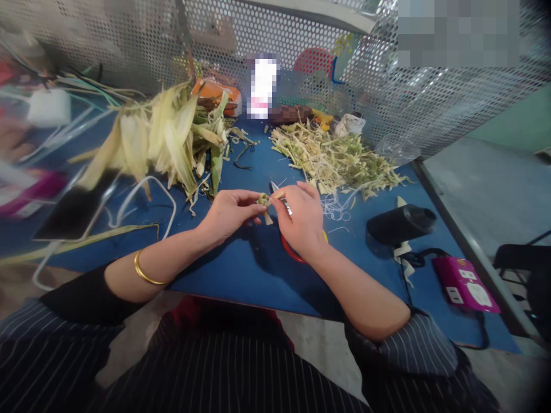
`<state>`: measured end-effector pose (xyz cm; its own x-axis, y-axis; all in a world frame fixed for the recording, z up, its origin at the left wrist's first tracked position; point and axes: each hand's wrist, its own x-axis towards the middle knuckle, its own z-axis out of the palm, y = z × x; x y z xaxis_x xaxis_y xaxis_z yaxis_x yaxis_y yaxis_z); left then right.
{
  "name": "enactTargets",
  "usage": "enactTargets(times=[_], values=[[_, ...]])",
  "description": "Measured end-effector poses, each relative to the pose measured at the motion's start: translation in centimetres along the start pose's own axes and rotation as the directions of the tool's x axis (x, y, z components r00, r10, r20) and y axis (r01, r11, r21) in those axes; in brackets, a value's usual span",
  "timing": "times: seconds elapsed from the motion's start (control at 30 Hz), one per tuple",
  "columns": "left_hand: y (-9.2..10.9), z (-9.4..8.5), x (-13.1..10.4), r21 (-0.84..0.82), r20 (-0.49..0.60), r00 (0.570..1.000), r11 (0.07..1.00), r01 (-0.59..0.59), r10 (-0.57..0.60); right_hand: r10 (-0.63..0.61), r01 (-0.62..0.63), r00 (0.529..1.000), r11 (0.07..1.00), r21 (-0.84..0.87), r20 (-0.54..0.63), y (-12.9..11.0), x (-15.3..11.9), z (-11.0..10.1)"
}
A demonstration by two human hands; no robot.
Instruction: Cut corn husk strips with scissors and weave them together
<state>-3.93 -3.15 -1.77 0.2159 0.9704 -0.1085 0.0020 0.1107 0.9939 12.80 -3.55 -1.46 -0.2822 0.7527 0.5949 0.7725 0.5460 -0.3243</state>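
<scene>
My left hand (230, 213) is closed, thumb and fingers pinching a small knotted piece of corn husk (263, 199). A short tail of husk hangs below it. Against this piece, the thumb and forefinger of my right hand (301, 218) pinch a pale husk strip (278, 195) at its right side. Under my right hand are scissors with red and yellow handles (293, 249). Part of their metal blades shows beyond my fingers; whether they lie on the table or touch my palm, I cannot tell.
Long dried corn husks (159, 137) lie at left, shredded husk strips (331, 158) at back right. White thread (338, 207), a black hair dryer (400, 222) and a pink power strip (467, 284) are at right. A phone (80, 203) and a co-worker's blurred hand (12, 137) are at left.
</scene>
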Motion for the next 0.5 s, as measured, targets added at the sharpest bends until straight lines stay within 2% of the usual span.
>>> enactTargets(times=[0.17, 0.33, 0.4, 0.5], values=[[0.25, 0.17, -0.15, 0.025, 0.031, 0.999, 1.000, 0.009, -0.009, 0.161, -0.161, 0.981, 0.987, -0.011, 0.110, -0.03, -0.18, 0.54], [-0.15, 0.37, 0.05, -0.058, -0.052, 0.998, 0.998, 0.038, -0.041, 0.349, -0.385, 0.918, 0.900, 0.207, 0.190, -0.25, -0.28, 0.90], [-0.27, 0.34, 0.20, -0.116, -0.089, 0.994, 0.992, 0.049, -0.060, 0.371, -0.416, 0.906, 0.868, 0.270, 0.203, -0.31, -0.27, 0.89], [-0.13, 0.09, 0.42, -0.187, -0.129, 0.988, 0.980, 0.063, -0.088, 0.344, -0.376, 0.926, 0.880, 0.290, 0.158, -0.52, -0.23, 0.57]])
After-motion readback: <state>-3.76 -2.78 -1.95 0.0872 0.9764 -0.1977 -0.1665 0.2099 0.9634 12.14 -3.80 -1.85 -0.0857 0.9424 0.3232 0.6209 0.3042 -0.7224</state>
